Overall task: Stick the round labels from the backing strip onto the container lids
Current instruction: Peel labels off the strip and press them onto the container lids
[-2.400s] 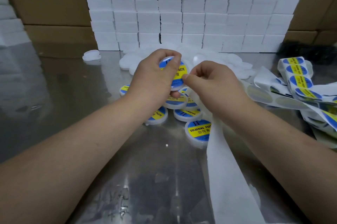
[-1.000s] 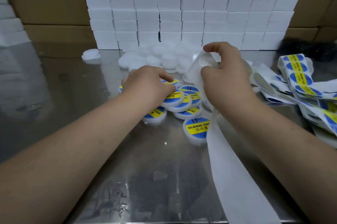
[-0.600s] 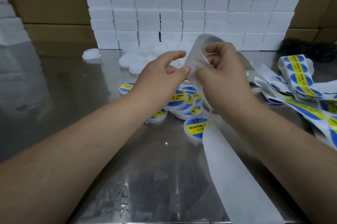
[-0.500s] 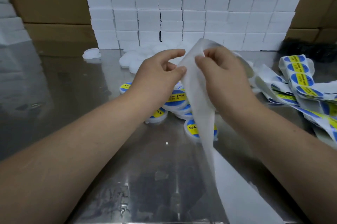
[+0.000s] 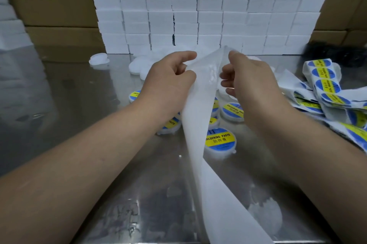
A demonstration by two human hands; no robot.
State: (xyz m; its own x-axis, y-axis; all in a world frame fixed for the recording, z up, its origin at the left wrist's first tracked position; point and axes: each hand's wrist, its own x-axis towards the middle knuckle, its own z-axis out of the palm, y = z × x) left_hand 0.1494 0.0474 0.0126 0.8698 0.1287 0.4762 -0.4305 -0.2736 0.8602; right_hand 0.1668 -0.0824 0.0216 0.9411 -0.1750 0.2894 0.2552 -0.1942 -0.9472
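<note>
Near edge: backing strip (image 5: 195,124) comes in from the bottom of the frame, lower end cut off, and runs up over the steel table (image 5: 99,104) to the hands. Both forearms are cut off at the bottom corners.

Mid: nearest labelled lid (image 5: 220,140) lies flat on the table just right of the strip, its left edge behind the paper. More labelled lids (image 5: 232,110) lie beyond it, partly hidden by the strip and right wrist, and two poke out under the left wrist. Count unclear.

Hands: left hand (image 5: 168,79) pinches the strip's left edge with the thumb, index finger straight above. Right hand (image 5: 252,79) holds the strip's top fold, index tip on it, other fingers curled behind the translucent paper. Can't tell if a label sits in either pinch. Past the fold the strip goes behind the right hand.

Right: heap of label strips (image 5: 325,85) carrying blue/yellow rounds, cut off by the frame edge.

Far: unlabelled lids (image 5: 137,67), mostly hidden behind the hands. Behind them a wall of white boxes (image 5: 198,15), cardboard cartons (image 5: 59,5) and a dark blurred thing (image 5: 337,55) I can't identify.

Diff vs 0.5 s ago: hands slightly further apart. The nearest lid was half covered by the strip and now mostly shows. Vs 2.4 s ago: left hand held a labelled lid up, now holds none.
</note>
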